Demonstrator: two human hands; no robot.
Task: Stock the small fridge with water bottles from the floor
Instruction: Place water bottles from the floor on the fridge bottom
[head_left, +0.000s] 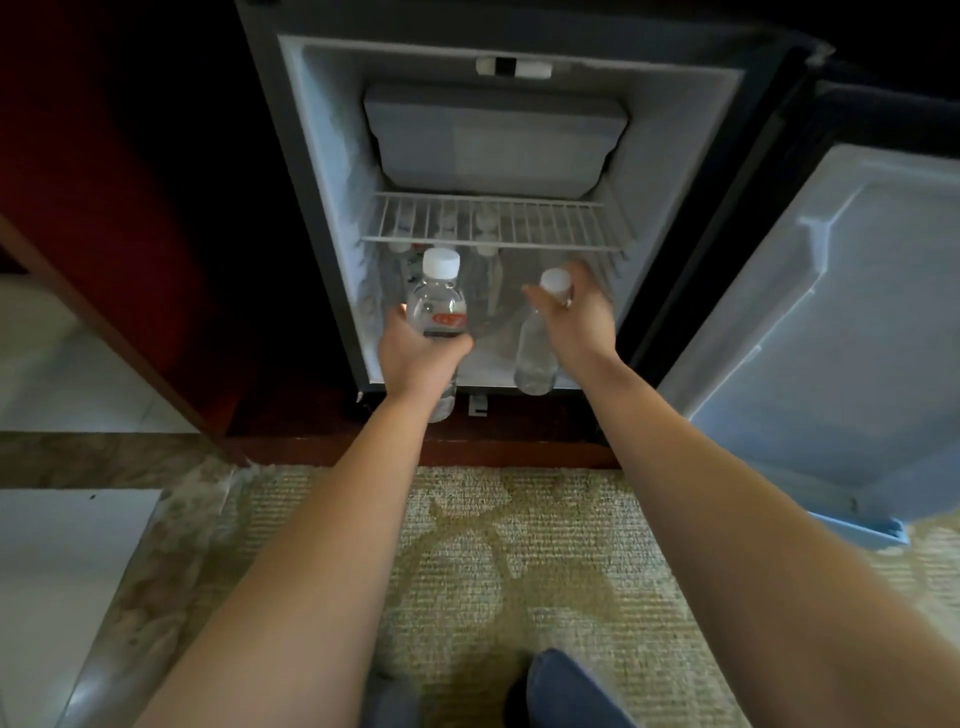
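**Carpeted floor, mini fridge open: two bottles at the lower compartment**

Patterned carpet (519, 545) underfoot. Mini fridge (327, 156) set in a dark wood cabinet, fridge door (831, 338) swung wide to the right. Wire shelf (493, 228) across the middle, freezer box (488, 140) above it. White caps of stocked bottles (487, 248) visible under the shelf, toward the back-left.

Left hand (415, 353) wrapped round the body of a labelled water bottle (436, 306), cap up, over the front-left edge of the lower compartment. Right hand (576, 322) gripping a second water bottle (535, 358) at the neck just below the cap, body hanging toward the front edge of the fridge floor. Touching that floor or not: cannot tell.

Handling, as a judgement: both apparently full, so modest weight. Thin clear plastic, likely to dent under a hard squeeze. Smooth wall, probably slippery. Mid-body wrap the safer hold; neck grip apt to let the base swing. Not fragile, but tippy once stood beside neighbours.
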